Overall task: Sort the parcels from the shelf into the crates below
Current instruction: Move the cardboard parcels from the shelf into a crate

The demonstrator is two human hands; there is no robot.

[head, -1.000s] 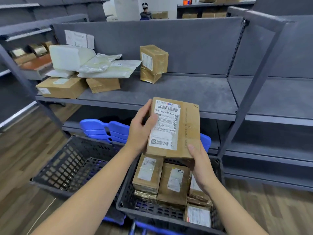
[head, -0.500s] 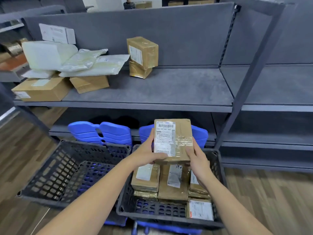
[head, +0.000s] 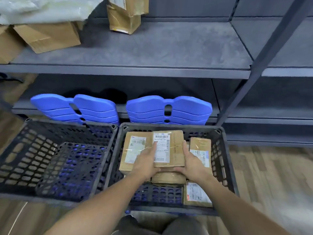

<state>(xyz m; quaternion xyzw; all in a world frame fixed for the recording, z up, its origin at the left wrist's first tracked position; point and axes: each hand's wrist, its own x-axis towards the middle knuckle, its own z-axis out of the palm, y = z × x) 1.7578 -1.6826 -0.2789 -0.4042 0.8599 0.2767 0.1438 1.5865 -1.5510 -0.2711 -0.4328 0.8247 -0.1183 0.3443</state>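
A flat brown parcel (head: 176,146) with a white barcode label lies inside the right-hand black crate (head: 221,150), on top of other brown parcels. My left hand (head: 147,161) grips its left edge, thumb across the label. On the opposite edge, my right hand (head: 191,160) holds it with the thumb on top. Beside it lie a parcel (head: 133,150) on the left, one (head: 201,150) on the right and one (head: 197,195) at the front right. The left black crate (head: 20,155) holds no parcels.
The grey shelf (head: 152,53) above carries brown boxes (head: 49,36), a taped parcel (head: 125,16) and white poly bags (head: 42,9) at the left. Blue plastic pieces (head: 167,111) stand behind the crates. A shelf upright (head: 264,53) slants at the right. Wooden floor lies around.
Both hands have lowered the labelled parcel from chest height down into the right crate, onto the parcels there. My view has tilted down and moved closer.
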